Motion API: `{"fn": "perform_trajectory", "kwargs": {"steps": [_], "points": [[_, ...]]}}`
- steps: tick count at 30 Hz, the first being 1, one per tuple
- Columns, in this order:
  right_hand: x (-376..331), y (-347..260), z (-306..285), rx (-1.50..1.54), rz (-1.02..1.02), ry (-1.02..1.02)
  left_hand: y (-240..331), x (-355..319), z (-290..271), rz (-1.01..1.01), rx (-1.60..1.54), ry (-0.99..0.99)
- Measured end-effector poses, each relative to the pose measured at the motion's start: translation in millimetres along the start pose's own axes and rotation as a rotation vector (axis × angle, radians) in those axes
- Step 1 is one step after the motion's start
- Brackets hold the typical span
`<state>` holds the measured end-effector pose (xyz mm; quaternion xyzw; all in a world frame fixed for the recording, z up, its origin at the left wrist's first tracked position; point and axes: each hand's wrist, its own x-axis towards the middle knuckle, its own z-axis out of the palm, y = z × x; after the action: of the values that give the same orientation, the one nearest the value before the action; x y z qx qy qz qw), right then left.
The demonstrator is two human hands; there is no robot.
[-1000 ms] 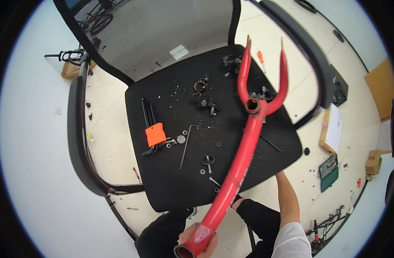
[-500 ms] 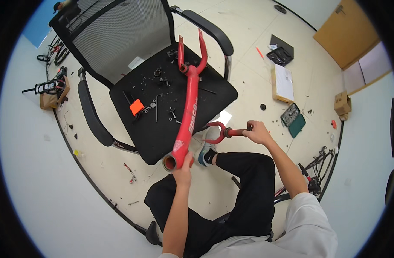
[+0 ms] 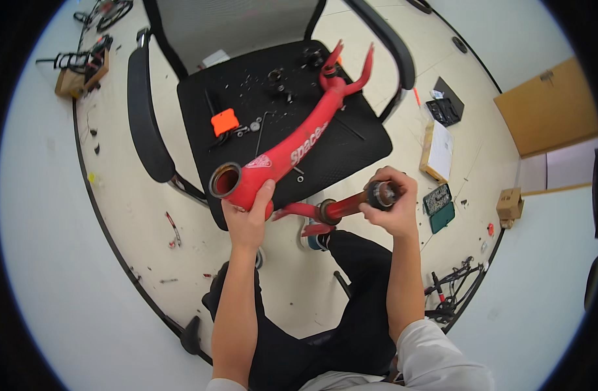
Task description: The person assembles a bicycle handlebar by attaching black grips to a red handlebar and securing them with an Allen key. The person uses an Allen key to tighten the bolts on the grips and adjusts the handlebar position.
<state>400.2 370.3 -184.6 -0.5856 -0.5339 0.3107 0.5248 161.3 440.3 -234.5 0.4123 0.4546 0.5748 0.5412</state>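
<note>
A red bicycle frame lies slanted across the black seat of an office chair, its open head tube sticking out over the seat's front edge. My left hand grips that head tube end from below. My right hand is closed around the top of a red fork's steerer tube, which carries a dark ring. The fork's legs point left, under the frame. Small black parts, a hex key and an orange tag are scattered on the seat.
The chair's armrests flank the seat on both sides. On the floor to the right lie a cardboard box, a black case and a green bit case. Bike parts sit at top left. My dark-trousered legs are below.
The view has moved closer to the chair. My right hand has shifted up the fork to its steerer top. The left hand keeps its hold on the frame's head tube.
</note>
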Motion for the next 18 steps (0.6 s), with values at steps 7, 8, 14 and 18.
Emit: {"fn": "perform_trajectory", "kwargs": {"steps": [7,8,14,18], "points": [[12,7,34,0.592,0.118,0.074,-2,5,-23,-0.271,-0.005,0.018],[15,10,39,0.642,0.080,0.112,-8,10,-26,-0.286,-0.016,0.034],[20,27,58,0.713,0.109,0.042,7,23,-28,-0.356,0.145,0.081],[20,44,60,0.923,0.353,0.039,7,19,-43,-0.353,0.386,-0.105]]}}
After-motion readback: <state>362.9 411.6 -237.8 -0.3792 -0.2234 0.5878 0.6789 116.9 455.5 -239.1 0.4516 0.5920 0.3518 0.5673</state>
